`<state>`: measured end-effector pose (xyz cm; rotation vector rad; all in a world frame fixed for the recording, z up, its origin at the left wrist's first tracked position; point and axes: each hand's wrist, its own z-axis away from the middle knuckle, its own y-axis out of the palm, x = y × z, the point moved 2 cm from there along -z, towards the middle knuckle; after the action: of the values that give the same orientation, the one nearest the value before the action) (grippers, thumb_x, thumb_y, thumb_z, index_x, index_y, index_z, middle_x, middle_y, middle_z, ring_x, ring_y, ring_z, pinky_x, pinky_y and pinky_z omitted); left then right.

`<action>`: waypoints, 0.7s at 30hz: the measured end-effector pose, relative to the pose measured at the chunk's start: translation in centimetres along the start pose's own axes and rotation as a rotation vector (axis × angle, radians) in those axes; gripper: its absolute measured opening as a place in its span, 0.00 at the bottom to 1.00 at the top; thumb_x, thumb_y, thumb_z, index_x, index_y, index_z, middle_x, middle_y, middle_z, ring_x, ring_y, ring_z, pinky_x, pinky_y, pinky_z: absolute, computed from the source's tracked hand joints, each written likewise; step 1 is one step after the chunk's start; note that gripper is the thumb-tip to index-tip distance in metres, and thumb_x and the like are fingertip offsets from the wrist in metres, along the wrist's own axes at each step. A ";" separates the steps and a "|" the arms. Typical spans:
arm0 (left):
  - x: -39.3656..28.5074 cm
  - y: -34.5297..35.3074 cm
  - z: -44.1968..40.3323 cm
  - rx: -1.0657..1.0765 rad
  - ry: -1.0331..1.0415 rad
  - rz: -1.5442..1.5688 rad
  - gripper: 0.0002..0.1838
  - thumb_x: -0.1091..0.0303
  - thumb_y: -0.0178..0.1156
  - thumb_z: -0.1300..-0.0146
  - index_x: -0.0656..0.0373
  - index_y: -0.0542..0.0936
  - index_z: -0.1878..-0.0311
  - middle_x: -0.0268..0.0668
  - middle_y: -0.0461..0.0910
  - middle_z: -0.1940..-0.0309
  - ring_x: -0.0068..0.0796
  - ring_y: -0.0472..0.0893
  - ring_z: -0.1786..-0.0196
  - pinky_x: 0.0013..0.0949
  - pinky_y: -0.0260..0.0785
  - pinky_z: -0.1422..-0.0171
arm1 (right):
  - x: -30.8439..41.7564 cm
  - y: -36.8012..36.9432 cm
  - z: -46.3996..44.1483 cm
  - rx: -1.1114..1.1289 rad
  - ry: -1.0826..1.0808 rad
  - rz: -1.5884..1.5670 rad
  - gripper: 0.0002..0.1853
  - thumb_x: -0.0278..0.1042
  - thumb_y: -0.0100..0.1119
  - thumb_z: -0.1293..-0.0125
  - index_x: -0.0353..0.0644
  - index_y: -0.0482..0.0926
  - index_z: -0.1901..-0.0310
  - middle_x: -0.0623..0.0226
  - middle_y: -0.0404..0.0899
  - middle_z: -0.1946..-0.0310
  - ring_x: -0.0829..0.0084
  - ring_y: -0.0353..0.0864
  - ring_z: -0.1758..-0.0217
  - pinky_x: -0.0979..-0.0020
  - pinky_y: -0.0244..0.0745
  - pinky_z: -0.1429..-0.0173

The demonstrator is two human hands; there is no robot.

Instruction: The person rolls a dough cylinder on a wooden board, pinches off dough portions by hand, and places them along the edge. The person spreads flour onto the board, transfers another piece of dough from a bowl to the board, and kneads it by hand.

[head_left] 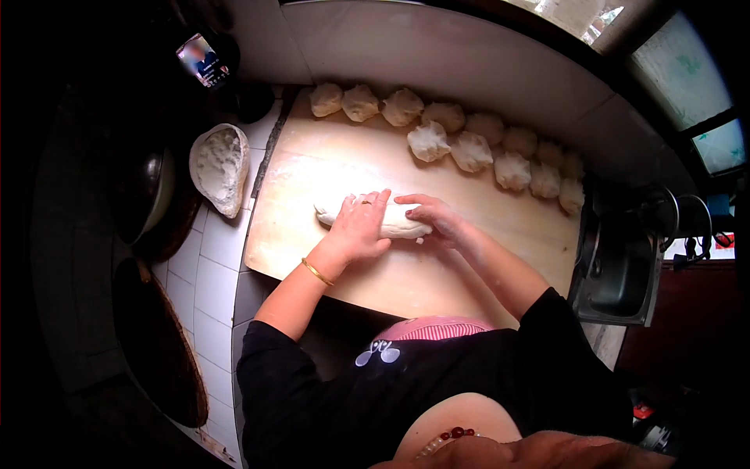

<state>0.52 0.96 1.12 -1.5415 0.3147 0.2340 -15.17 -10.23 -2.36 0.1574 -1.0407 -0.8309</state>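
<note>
A thick roll of pale dough lies on the wooden board, between and under my hands. My left hand curves over its left part, fingers on the far side and thumb on the near side. At the right end of the roll, my right hand has its bent fingers round the dough. Some fingertips and the underside of the roll are hidden. A small dough crumb sits by the roll's near edge.
Several round dough pieces line the back of the board. At left stand an open flour sack and a large pan on white tiles. A lit phone is at the back left; a dark sink is at right.
</note>
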 end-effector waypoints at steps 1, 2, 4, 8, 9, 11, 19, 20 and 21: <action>0.3 -0.1 0.0 0.057 -0.034 -0.022 0.48 0.60 0.66 0.53 0.68 0.56 0.29 0.55 0.74 0.44 0.52 0.72 0.39 0.52 0.56 0.30 | 0.0 0.1 -0.3 0.021 -0.003 0.006 0.26 0.33 0.56 0.38 0.42 0.70 0.36 0.63 0.79 0.56 0.75 0.81 0.62 0.74 0.77 0.71; 0.3 -0.1 0.0 0.080 -0.047 -0.031 0.48 0.60 0.66 0.53 0.68 0.56 0.30 0.56 0.74 0.44 0.52 0.72 0.39 0.52 0.56 0.30 | -0.2 0.1 -0.6 0.042 -0.004 0.011 0.26 0.33 0.57 0.38 0.41 0.71 0.37 0.63 0.80 0.57 0.76 0.81 0.63 0.75 0.77 0.72; 0.0 0.0 -0.2 0.125 -0.073 -0.048 0.49 0.61 0.67 0.54 0.68 0.57 0.30 0.57 0.74 0.45 0.53 0.72 0.39 0.52 0.56 0.30 | -0.2 0.2 -0.9 0.066 0.000 0.010 0.26 0.33 0.57 0.38 0.39 0.71 0.38 0.64 0.80 0.59 0.76 0.81 0.64 0.76 0.76 0.73; 0.2 0.5 -0.5 0.095 -0.104 -0.056 0.45 0.64 0.68 0.55 0.68 0.61 0.33 0.54 0.75 0.47 0.51 0.74 0.42 0.50 0.58 0.33 | 0.3 1.4 -1.2 0.069 0.012 -0.041 0.23 0.32 0.58 0.39 0.38 0.73 0.41 0.64 0.80 0.59 0.77 0.81 0.64 0.76 0.78 0.69; 0.3 0.7 -0.7 0.068 -0.101 -0.041 0.41 0.65 0.68 0.55 0.67 0.64 0.36 0.52 0.76 0.49 0.50 0.74 0.43 0.49 0.59 0.35 | 0.4 1.7 -1.3 0.065 0.011 -0.063 0.23 0.32 0.59 0.40 0.38 0.74 0.42 0.64 0.80 0.59 0.76 0.81 0.64 0.75 0.79 0.68; 0.2 0.9 -0.9 0.035 -0.110 -0.042 0.34 0.66 0.67 0.55 0.65 0.69 0.43 0.49 0.77 0.52 0.48 0.75 0.46 0.47 0.61 0.38 | -0.5 1.0 -2.4 0.025 -0.002 -0.043 0.23 0.30 0.58 0.41 0.36 0.74 0.43 0.62 0.80 0.59 0.74 0.81 0.62 0.73 0.80 0.62; -0.3 1.0 -1.5 0.072 -0.160 -0.176 0.17 0.65 0.66 0.54 0.57 0.78 0.59 0.44 0.79 0.59 0.43 0.77 0.49 0.44 0.62 0.41 | 0.0 1.0 -2.0 -0.023 -0.068 0.030 0.23 0.25 0.53 0.48 0.28 0.74 0.48 0.58 0.78 0.59 0.69 0.80 0.60 0.71 0.79 0.56; -0.3 1.0 -1.6 0.100 -0.161 -0.184 0.16 0.64 0.65 0.54 0.56 0.79 0.59 0.43 0.79 0.59 0.42 0.77 0.49 0.44 0.62 0.41 | 0.3 1.2 -1.5 -0.016 -0.072 0.014 0.23 0.25 0.53 0.48 0.28 0.74 0.48 0.58 0.78 0.60 0.69 0.80 0.61 0.70 0.79 0.56; -0.2 1.1 -1.6 0.128 -0.162 -0.192 0.16 0.63 0.65 0.53 0.56 0.79 0.59 0.43 0.79 0.59 0.41 0.77 0.49 0.44 0.62 0.41 | 0.3 1.2 -1.2 -0.010 -0.076 -0.002 0.22 0.25 0.54 0.49 0.28 0.74 0.49 0.58 0.78 0.60 0.69 0.80 0.61 0.70 0.79 0.56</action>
<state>-0.14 -0.64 0.15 -1.4062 0.0520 0.1824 -13.49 -9.94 -2.19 0.1194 -1.1081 -0.8490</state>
